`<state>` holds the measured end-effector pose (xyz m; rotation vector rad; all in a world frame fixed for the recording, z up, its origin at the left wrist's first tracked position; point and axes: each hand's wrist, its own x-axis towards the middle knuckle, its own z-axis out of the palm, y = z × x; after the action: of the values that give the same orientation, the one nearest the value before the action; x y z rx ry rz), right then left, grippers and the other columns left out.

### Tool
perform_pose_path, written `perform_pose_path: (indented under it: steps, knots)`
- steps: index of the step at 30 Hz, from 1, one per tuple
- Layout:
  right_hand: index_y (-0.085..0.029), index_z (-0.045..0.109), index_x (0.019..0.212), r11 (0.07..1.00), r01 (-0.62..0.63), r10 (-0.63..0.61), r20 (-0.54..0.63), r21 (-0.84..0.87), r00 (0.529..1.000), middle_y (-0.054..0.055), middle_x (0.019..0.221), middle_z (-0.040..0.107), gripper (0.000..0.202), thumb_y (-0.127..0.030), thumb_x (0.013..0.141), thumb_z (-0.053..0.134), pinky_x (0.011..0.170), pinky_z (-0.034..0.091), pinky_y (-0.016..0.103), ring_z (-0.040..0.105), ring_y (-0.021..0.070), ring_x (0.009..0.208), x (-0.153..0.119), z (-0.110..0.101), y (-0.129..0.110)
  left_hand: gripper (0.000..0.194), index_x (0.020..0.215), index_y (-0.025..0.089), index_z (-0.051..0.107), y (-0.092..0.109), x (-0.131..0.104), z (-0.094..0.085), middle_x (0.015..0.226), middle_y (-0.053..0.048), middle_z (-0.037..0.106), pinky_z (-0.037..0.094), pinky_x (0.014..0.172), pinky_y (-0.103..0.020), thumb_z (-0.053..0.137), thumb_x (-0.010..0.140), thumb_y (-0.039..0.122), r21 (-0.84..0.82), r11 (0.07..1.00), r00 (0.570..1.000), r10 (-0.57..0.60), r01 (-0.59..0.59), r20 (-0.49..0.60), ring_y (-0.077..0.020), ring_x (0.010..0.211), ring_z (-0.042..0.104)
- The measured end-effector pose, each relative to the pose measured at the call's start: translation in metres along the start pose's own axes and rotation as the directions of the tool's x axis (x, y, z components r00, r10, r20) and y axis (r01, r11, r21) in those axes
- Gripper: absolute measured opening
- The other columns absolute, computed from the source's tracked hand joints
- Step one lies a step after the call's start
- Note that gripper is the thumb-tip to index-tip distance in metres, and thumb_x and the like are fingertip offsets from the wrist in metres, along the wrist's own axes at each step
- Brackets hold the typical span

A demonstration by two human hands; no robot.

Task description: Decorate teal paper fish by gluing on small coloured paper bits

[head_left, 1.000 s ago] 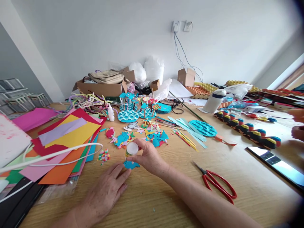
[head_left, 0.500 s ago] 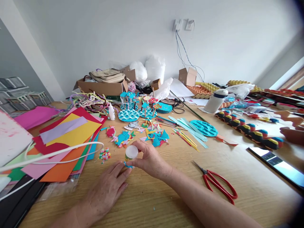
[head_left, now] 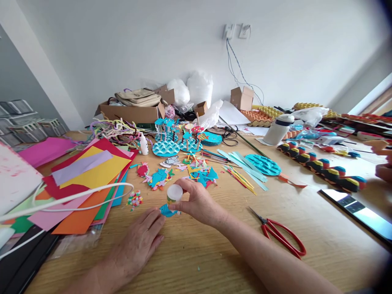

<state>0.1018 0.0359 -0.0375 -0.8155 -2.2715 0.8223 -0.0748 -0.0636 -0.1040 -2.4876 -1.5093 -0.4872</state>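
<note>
My right hand (head_left: 196, 202) is closed around a glue stick (head_left: 174, 192), its round white end facing up and a yellow-green label on its side. The glue stick's lower end is over a small blue paper fish (head_left: 168, 210) on the table; whether they touch, I cannot tell. My left hand (head_left: 139, 234) lies flat on the wood, fingers stretched out, with the fingertips at the fish's left edge. Just beyond sit a pile of tiny coloured paper dots (head_left: 134, 199) and several cut paper fish (head_left: 159, 178).
Red-handled scissors (head_left: 280, 234) lie right of my right forearm. Coloured paper sheets (head_left: 98, 163) and a white cable (head_left: 122, 186) cover the left. Finished blue models (head_left: 165, 148) and a white glue bottle (head_left: 143, 144) stand behind. A phone (head_left: 352, 210) and another person's hand (head_left: 382, 163) are at right.
My right hand has shifted slightly right with the glue stick, uncovering more of the blue fish. My left hand has barely moved. The other person's hand has moved at the right edge.
</note>
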Motion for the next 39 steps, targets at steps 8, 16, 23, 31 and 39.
perform_pose_path:
  steps: [8,16,23,31,39]
  knots:
    - [-0.018,0.055,0.074,1.000,0.013,-0.013,-0.003,0.005,1.000,-0.002,0.072,0.055,0.025,-0.028,0.061,0.073,0.060,0.034,0.022,0.047,0.0115,0.067,0.0006,-0.0017,0.0030,0.030,0.113,0.023,0.051,-0.0007,0.0011,0.0025,0.112,-0.005,0.058,0.049,0.087,-0.036,0.038,0.087,0.023,0.013,1.000,0.999,0.007,-0.007,0.050,-0.0209,0.105,0.054]
    - [-0.017,0.054,0.074,1.000,0.001,-0.002,0.021,0.018,1.000,-0.002,0.072,0.055,0.025,-0.029,0.062,0.072,0.059,0.034,0.022,0.048,0.0118,0.067,0.0011,-0.0048,0.0028,0.030,0.113,0.025,0.051,-0.0015,0.0009,0.0035,0.111,-0.003,0.057,0.050,0.087,-0.035,0.036,0.088,0.025,0.018,1.000,0.999,0.005,-0.006,0.042,-0.0202,0.104,0.054]
    - [-0.016,0.055,0.075,1.000,-0.011,0.011,0.033,0.018,0.999,-0.002,0.072,0.055,0.024,-0.027,0.062,0.072,0.059,0.034,0.022,0.048,0.0117,0.067,0.0012,-0.0076,0.0022,0.029,0.112,0.024,0.052,-0.0018,0.0002,0.0050,0.110,-0.004,0.058,0.050,0.086,-0.035,0.035,0.088,0.026,0.012,1.000,1.000,0.014,-0.015,0.022,-0.0207,0.104,0.054]
    - [-0.017,0.053,0.072,0.999,0.008,-0.009,0.010,0.054,1.000,-0.003,0.071,0.053,0.023,-0.024,0.062,0.072,0.059,0.034,0.021,0.047,0.0111,0.067,0.0020,-0.0083,0.0054,0.030,0.111,0.020,0.053,-0.0023,0.0017,0.0045,0.110,-0.007,0.058,0.052,0.082,-0.036,0.034,0.088,0.024,0.065,0.996,0.998,0.058,-0.059,0.018,-0.0220,0.101,0.056]
    - [-0.017,0.055,0.074,0.999,0.004,-0.005,0.028,0.051,1.000,-0.002,0.072,0.055,0.024,-0.027,0.062,0.072,0.059,0.034,0.021,0.048,0.0110,0.066,0.0009,-0.0068,0.0038,0.030,0.113,0.023,0.050,-0.0032,0.0008,0.0057,0.111,-0.006,0.057,0.051,0.085,-0.035,0.037,0.086,0.022,0.054,0.997,0.998,0.049,-0.051,0.036,-0.0209,0.103,0.055]
